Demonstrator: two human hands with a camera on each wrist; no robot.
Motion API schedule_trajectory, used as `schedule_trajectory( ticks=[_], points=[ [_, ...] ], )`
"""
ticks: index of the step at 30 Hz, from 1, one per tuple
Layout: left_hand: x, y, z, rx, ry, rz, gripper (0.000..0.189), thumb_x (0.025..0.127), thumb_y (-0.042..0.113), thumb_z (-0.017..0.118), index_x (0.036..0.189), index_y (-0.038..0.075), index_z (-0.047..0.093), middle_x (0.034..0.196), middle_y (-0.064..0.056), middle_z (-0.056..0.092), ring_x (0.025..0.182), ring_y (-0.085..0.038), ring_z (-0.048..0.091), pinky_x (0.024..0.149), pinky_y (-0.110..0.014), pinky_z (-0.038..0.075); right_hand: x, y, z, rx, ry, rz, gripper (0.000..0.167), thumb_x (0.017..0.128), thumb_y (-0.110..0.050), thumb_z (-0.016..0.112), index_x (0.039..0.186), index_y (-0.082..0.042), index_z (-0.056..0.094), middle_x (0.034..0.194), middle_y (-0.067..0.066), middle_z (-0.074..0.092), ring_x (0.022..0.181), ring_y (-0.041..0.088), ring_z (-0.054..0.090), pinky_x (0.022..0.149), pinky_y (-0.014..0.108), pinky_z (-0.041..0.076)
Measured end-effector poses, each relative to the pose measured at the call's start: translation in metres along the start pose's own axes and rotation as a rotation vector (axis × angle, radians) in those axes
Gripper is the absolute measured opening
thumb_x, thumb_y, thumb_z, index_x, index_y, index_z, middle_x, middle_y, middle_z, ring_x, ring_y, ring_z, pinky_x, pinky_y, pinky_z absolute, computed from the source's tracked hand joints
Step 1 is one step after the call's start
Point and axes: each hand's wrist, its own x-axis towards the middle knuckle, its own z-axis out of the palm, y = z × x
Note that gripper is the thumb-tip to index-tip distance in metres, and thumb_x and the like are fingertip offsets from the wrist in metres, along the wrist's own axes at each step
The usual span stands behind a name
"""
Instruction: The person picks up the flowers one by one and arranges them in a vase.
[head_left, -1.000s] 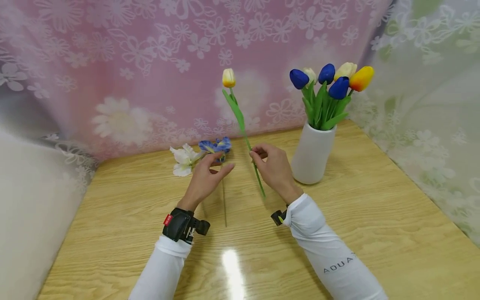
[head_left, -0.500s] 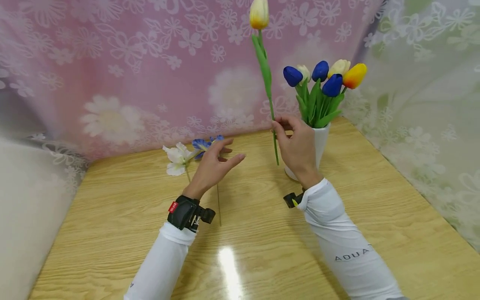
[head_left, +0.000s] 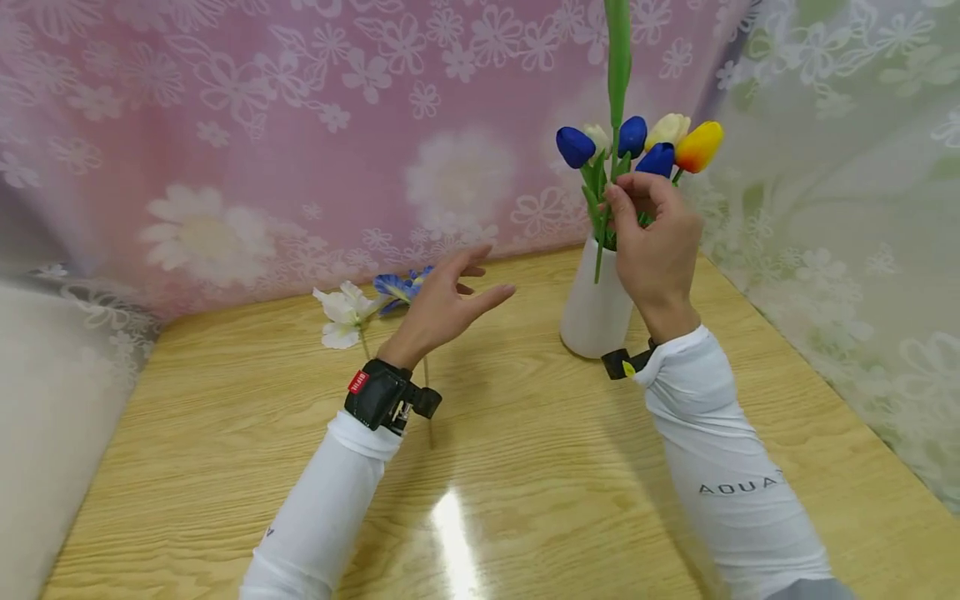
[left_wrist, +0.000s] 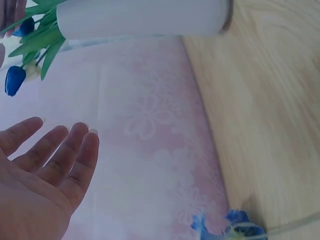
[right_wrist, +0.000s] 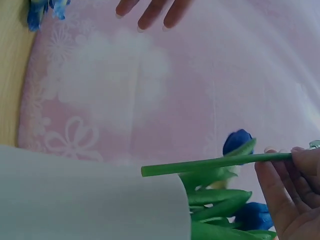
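Observation:
Between thumb and fingers my right hand (head_left: pixel 660 242) pinches the green stem of a tulip (head_left: pixel 618 75), held upright; its bloom is cut off by the top of the head view. The stem's lower end (right_wrist: pixel 165 170) hangs beside the rim of a white vase (head_left: pixel 596 312), outside it as the right wrist view shows. Blue, cream and yellow-orange tulips (head_left: pixel 699 147) stand in that vase. My left hand (head_left: pixel 450 304) hovers over the table with fingers spread, holding nothing. Near it lie a blue iris (head_left: pixel 395 289) and a white flower (head_left: pixel 345 310).
A wooden table (head_left: pixel 540 475) carries everything. Behind it hangs a pink flowered cloth (head_left: pixel 300 150), and a pale green-white patterned cloth (head_left: pixel 847 208) runs along the right side. Thin stems of the lying flowers extend toward the front, partly behind the left arm.
My right hand has carried the tulip right and up, from mid-table to just above the vase's rim. The left hand has drifted slightly right and away from the lying flowers.

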Motion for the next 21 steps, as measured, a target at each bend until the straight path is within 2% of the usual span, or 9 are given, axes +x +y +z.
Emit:
schedule_trajectory(
  ticks=[6, 14, 21],
  points=[
    [0.009, 0.007, 0.005, -0.017, -0.009, 0.043, 0.071, 0.088, 0.052, 0.063, 0.147, 0.022, 0.038, 0.142, 0.005, 0.042, 0.121, -0.016, 0.047, 0.094, -0.038, 0.045, 0.014, 0.002, -0.011, 0.029, 0.036, -0.003, 0.026, 0.093, -0.017, 0.064, 0.104, 0.006, 0.066, 0.095, 0.009, 0.068, 0.080, 0.009, 0.065, 0.070, 0.017, 0.053],
    [0.016, 0.012, 0.009, 0.003, -0.027, 0.063, 0.070, 0.089, 0.051, 0.063, 0.146, 0.020, 0.039, 0.142, 0.002, 0.042, 0.121, -0.017, 0.048, 0.092, -0.032, 0.046, 0.030, 0.001, -0.016, 0.064, 0.098, 0.023, 0.019, 0.093, -0.010, 0.064, 0.100, 0.007, 0.067, 0.090, 0.011, 0.066, 0.075, 0.010, 0.062, 0.068, 0.017, 0.052],
    [0.019, 0.014, 0.013, 0.003, -0.029, 0.055, 0.070, 0.088, 0.052, 0.063, 0.146, 0.020, 0.040, 0.140, 0.003, 0.044, 0.121, -0.016, 0.048, 0.094, -0.037, 0.046, 0.031, 0.003, -0.016, 0.025, 0.056, 0.015, 0.019, 0.092, -0.013, 0.065, 0.098, 0.005, 0.068, 0.090, 0.011, 0.068, 0.075, 0.010, 0.064, 0.069, 0.017, 0.053]
  ],
)
